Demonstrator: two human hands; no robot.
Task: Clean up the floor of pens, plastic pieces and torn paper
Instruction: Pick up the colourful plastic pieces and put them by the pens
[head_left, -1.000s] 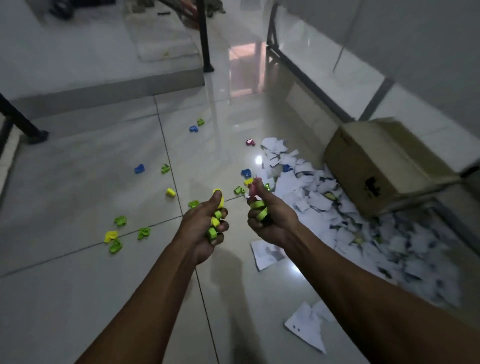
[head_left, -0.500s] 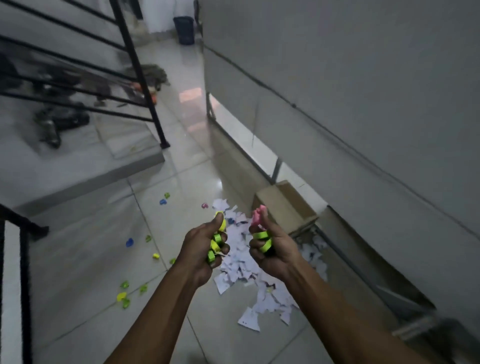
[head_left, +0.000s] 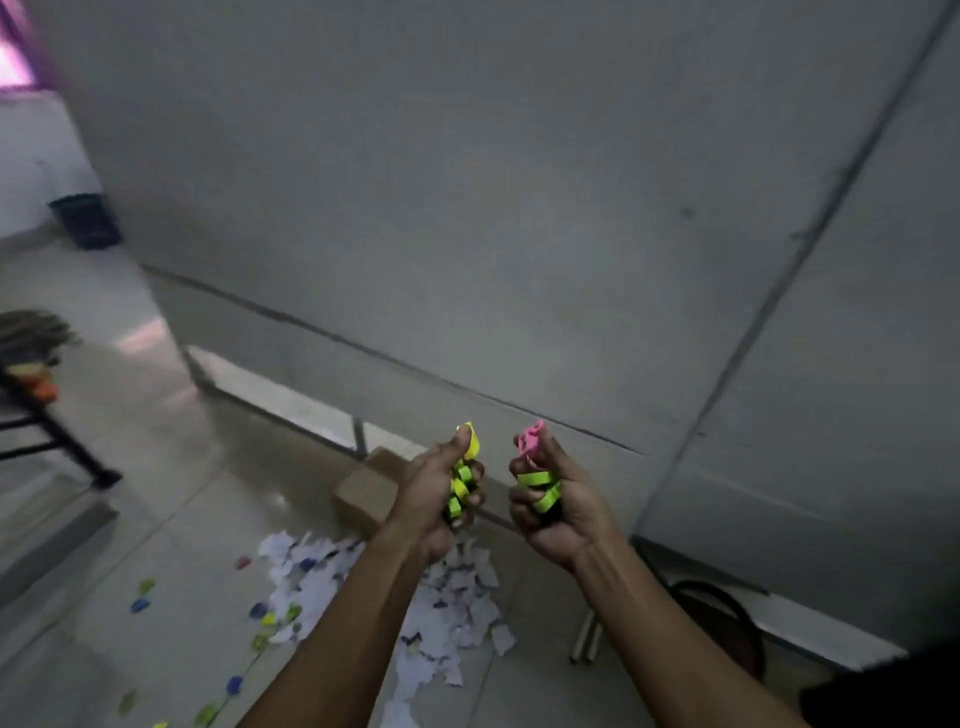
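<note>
Now the view has swung up from the floor to the wall — left hand and right hand stay fisted round plastic pieces. Paper lies below by the box — likely a carry-off next

Wall close ahead; cardboard box, torn paper below hands.

Big grey panelled wall fills most of the frame, with dark seams running across it. Upper left there's a dark blue bin on the pale tiled floor. Left edge has a black metal railing, pretty blurry. A brown cardboard box sits at the wall's base near center, and a black hoop-like thing is lower right.
</note>
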